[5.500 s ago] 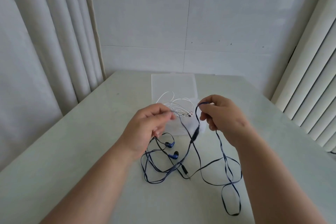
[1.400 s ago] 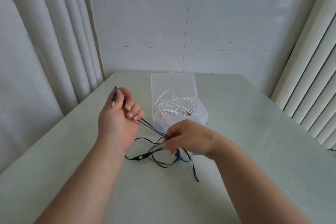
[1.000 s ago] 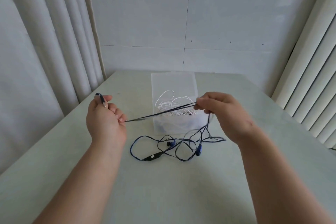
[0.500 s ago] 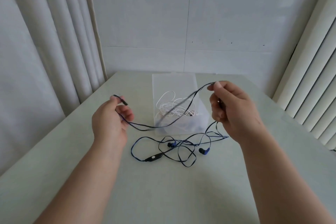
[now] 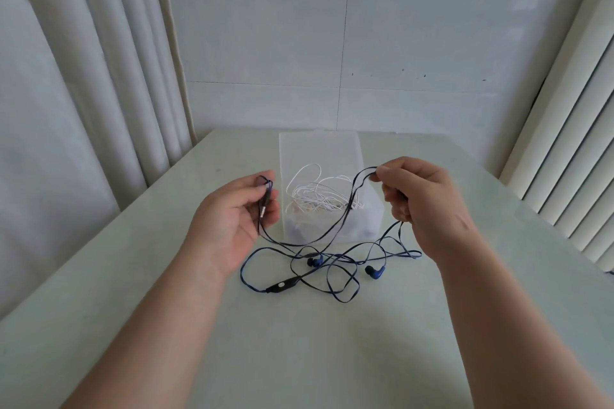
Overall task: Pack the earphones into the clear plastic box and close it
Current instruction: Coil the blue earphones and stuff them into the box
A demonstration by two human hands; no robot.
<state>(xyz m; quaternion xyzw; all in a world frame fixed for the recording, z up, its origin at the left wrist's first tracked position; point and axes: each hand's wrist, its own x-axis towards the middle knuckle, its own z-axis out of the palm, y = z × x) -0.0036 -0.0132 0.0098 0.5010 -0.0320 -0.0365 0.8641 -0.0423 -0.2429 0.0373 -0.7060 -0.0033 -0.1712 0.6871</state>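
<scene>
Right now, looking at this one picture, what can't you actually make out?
All in the head view:
- Bottom of the clear plastic box: frosted walls and the white earphones blur the bluish shapes below.
- Cable of the blue earphones inside the right hand: curled fingers hide its path.
- The plug in the left hand: too small for detail.
- A dark object at the right edge: cut off by the frame.

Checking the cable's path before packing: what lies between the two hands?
In the head view, a slack stretch of the blue earphone cable sags from the left hand to the right hand. Behind it stands the clear plastic box, holding white earphones.
</scene>
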